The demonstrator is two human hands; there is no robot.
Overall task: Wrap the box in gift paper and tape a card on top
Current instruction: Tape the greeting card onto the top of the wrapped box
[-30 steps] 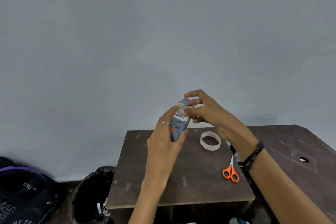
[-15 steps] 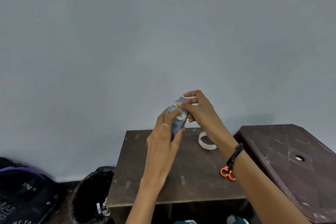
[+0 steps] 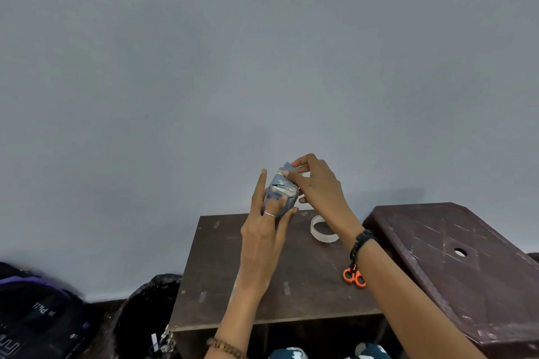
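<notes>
A small box wrapped in blue patterned gift paper [image 3: 280,190] is held upright in the air above the brown table [image 3: 233,277]. My left hand [image 3: 264,237] grips its lower part from the front, fingers spread around it. My right hand [image 3: 318,183] pinches the folded paper at the box's top end. A roll of clear tape [image 3: 323,229] lies on the table just right of the box. Orange-handled scissors [image 3: 353,277] lie near my right forearm, partly hidden by it. No card is visible.
A dark plastic stool [image 3: 466,265] stands to the right of the table. A black bin bag [image 3: 145,315] sits at the table's left, and a black and purple backpack [image 3: 35,315] lies on the floor at far left. A plain grey wall fills the background.
My left fingers shifted and opened along the box's side while my right fingers moved up to its top fold. The view has swung slightly left, so the stool looks closer.
</notes>
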